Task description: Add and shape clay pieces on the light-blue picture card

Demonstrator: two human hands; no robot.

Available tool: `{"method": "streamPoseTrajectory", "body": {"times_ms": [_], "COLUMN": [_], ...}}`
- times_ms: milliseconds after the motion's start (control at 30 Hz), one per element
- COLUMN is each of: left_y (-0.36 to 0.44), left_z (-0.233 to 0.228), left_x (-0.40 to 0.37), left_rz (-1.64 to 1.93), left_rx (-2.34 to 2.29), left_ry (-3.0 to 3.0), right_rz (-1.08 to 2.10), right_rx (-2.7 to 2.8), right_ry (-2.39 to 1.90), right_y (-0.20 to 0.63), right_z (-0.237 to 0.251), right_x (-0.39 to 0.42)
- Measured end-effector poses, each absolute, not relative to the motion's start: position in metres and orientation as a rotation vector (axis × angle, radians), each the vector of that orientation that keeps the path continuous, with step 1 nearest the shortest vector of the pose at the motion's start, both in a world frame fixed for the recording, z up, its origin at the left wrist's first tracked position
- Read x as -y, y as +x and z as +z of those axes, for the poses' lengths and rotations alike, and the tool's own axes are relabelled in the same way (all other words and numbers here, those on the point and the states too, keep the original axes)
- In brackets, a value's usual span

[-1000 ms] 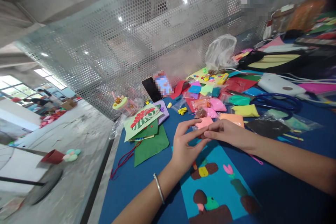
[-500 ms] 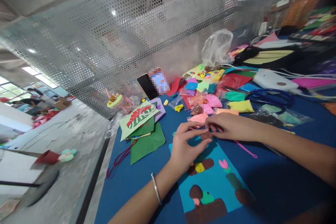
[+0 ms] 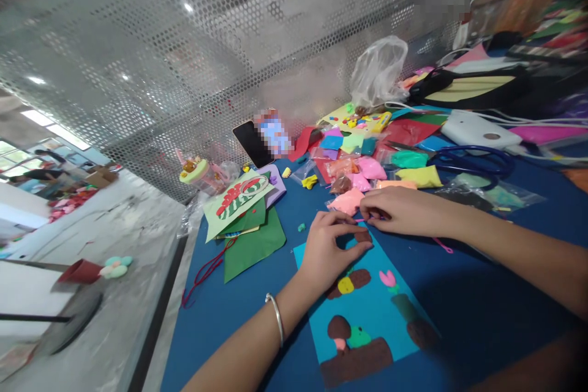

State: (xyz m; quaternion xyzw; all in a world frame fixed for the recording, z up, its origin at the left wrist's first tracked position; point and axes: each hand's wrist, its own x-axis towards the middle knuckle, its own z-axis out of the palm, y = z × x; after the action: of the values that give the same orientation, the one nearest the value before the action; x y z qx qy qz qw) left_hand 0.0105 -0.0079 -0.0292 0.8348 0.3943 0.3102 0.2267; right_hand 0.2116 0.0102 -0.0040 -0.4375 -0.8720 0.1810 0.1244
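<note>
A bright blue sheet [image 3: 367,306] carries flattened clay shapes: a brown mushroom [image 3: 339,327], a green dome [image 3: 359,337], a yellow piece [image 3: 345,285] and a pink tulip [image 3: 387,278]. My left hand [image 3: 327,252] rests over its far left part, fingers apart. Its thumb and index finger lie either side of a small brown clay piece [image 3: 362,236] near the far edge. Just right of that, my right hand [image 3: 395,211] has its fingers curled round a thin pink clay tool [image 3: 443,245]. The tool's looped end sticks out below the palm; its middle is hidden.
Bags of coloured clay, with a yellow one [image 3: 420,177], lie beyond my hands. Green cards [image 3: 257,248] are stacked left, near a decorated cup [image 3: 202,174]. A phone [image 3: 255,144] leans on the perforated metal panel [image 3: 220,61]. Cables and a white device [image 3: 480,133] are at right.
The right hand has drawn slightly away from the left fingers, and a pink tip now shows at its fingertips. More of the brown piece is visible. The view has shifted a little.
</note>
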Motion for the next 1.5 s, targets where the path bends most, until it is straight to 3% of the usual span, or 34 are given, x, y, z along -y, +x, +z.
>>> {"method": "streamPoseTrajectory", "body": {"times_ms": [633,1000,1500], "left_y": [0.012,-0.013,0.018], "left_z": [-0.027,0.011,-0.010], "left_x": [0.015,0.002,0.022], "left_rz": [0.719,0.475,0.434], "left_rx": [-1.108,-1.040,-1.228], "left_ry": [2.316,2.389,2.504], "right_rz": [0.539,0.545,0.535], "right_rx": [2.594,2.633,2.644], "right_ry": [-1.282,-1.247,-1.181], "right_y": [0.211,0.213,0.212], "right_z": [-0.005,-0.005,-0.013], "right_x": [-0.008,-0.007,-0.010]}}
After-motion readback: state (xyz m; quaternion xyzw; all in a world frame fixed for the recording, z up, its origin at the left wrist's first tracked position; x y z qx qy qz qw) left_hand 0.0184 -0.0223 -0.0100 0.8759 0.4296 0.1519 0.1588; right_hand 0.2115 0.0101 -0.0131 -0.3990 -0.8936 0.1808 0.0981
